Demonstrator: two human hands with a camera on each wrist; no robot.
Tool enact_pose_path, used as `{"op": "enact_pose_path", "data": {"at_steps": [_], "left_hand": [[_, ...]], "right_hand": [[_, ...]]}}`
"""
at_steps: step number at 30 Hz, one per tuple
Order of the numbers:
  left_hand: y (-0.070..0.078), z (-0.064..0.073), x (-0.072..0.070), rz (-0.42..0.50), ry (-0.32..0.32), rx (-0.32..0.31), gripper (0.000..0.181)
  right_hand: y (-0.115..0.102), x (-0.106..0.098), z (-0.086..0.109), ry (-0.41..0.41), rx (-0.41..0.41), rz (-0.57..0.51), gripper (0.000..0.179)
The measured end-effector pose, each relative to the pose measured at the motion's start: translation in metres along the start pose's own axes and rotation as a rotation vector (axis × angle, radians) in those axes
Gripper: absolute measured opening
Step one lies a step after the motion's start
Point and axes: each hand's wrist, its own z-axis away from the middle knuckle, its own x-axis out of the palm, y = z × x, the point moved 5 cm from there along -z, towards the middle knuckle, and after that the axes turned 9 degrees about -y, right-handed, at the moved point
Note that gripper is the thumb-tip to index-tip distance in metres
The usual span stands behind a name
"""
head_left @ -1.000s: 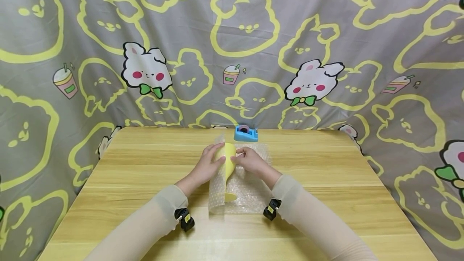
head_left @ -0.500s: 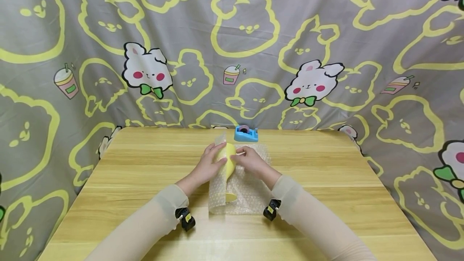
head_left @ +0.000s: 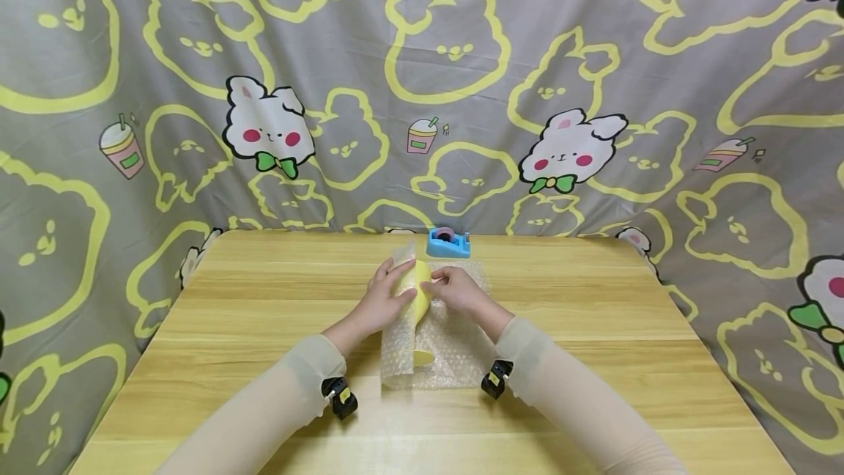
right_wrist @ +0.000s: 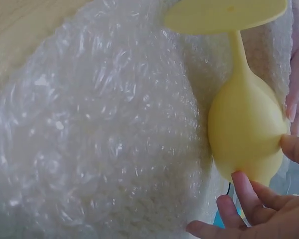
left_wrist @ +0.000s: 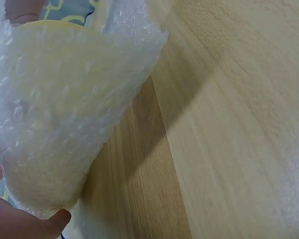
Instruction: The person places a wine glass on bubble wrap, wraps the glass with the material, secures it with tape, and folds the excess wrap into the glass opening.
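Head view centre: left hand [head_left: 389, 297] pinching bubble wrap [head_left: 455, 358] over yellow goblet [right_wrist: 246, 124], right hand [head_left: 458, 290] pinching goblet. Likely early wrapping; next calls for snug rightward roll.

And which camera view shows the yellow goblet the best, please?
The right wrist view: the yellow goblet appears large there, with foot, stem and bowl visible. The head view shows it small, partly covered by the bubble wrap. The left wrist view shows only a yellow edge and a yellowish tint through the wrap.

Table [head_left: 606, 314] roomy left, right; bubble wrap [head_left: 456, 361], tape dispenser [head_left: 450, 246] block middle.
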Motion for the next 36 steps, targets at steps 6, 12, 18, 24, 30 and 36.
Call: {"op": "enact_pose_path", "data": {"at_steps": [6,12,18,24,30,36], "left_hand": [[-0.001,0.000,0.000,-0.003,-0.009,0.013,0.057],[0.002,0.000,-0.002,0.004,-0.018,0.021,0.058],[0.005,0.000,-0.003,-0.035,-0.010,0.039,0.057],[0.009,-0.001,-0.001,-0.065,0.008,0.041,0.058],[0.010,-0.002,0.002,-0.088,0.003,0.029,0.063],[0.011,0.002,-0.001,-0.019,0.027,0.025,0.067]], "right_hand": [[0.001,-0.001,-0.001,-0.023,0.043,-0.028,0.047],[-0.002,-0.001,0.001,-0.036,0.059,-0.026,0.048],[-0.004,0.000,0.001,-0.015,0.060,-0.005,0.053],[-0.005,0.003,0.000,0.009,0.080,0.000,0.056],[-0.005,0.002,0.000,0.006,0.100,-0.009,0.049],[-0.005,0.001,0.000,-0.028,0.109,-0.025,0.035]]}}
